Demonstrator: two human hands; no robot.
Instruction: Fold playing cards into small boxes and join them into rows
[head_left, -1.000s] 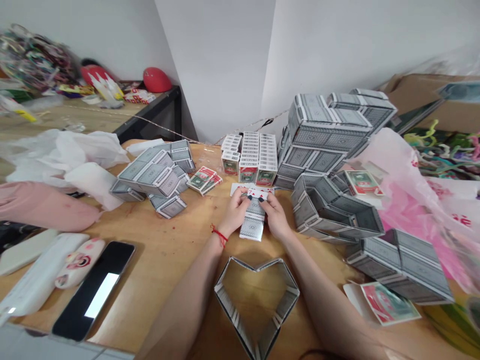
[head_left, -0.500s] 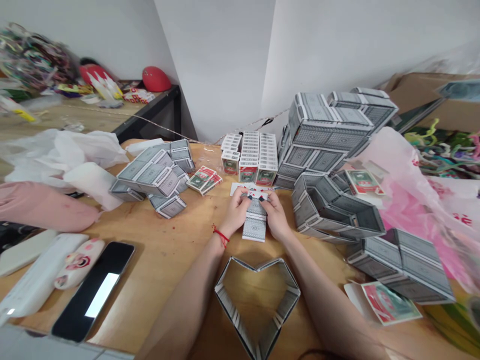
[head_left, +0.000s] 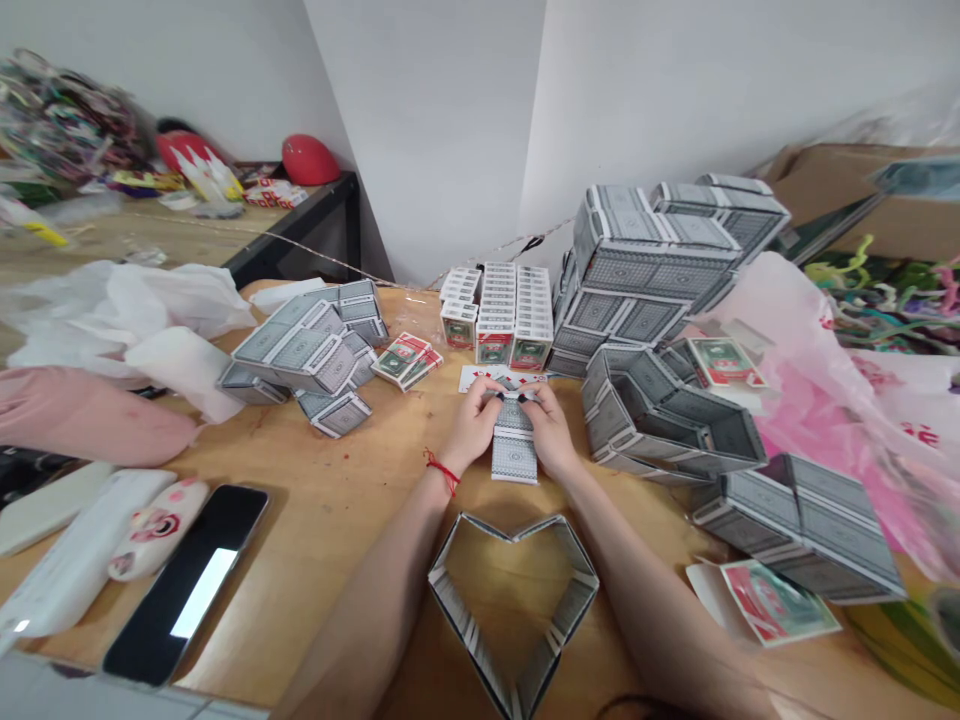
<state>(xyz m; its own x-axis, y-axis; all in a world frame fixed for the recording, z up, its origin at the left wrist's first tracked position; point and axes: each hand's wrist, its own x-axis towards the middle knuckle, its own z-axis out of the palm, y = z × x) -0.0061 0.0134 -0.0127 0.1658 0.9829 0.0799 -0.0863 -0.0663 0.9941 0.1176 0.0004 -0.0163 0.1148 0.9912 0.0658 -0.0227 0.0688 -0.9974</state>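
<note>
My left hand [head_left: 471, 428] and my right hand [head_left: 550, 430] meet over a strip of grey-backed playing cards [head_left: 514, 450] lying on the wooden table [head_left: 330, 500]. Both pinch the strip's far end, fingertips pressed together. A few face-up cards with red pips [head_left: 480, 377] lie just beyond my fingers. A red string circles my left wrist. Near me, between my forearms, stands a heart-shaped frame of folded cards [head_left: 514, 590].
Stacks of folded card frames [head_left: 660, 260] pile up at the right, more [head_left: 307, 350] at the left. Boxed decks [head_left: 501, 315] stand in rows behind my hands. A phone [head_left: 187, 580] and white cases lie at the near left. Plastic bags sit on both sides.
The card strip has slid slightly to the right and nearer. My fingers have closed in over its far end, covering more of the face-up cards.
</note>
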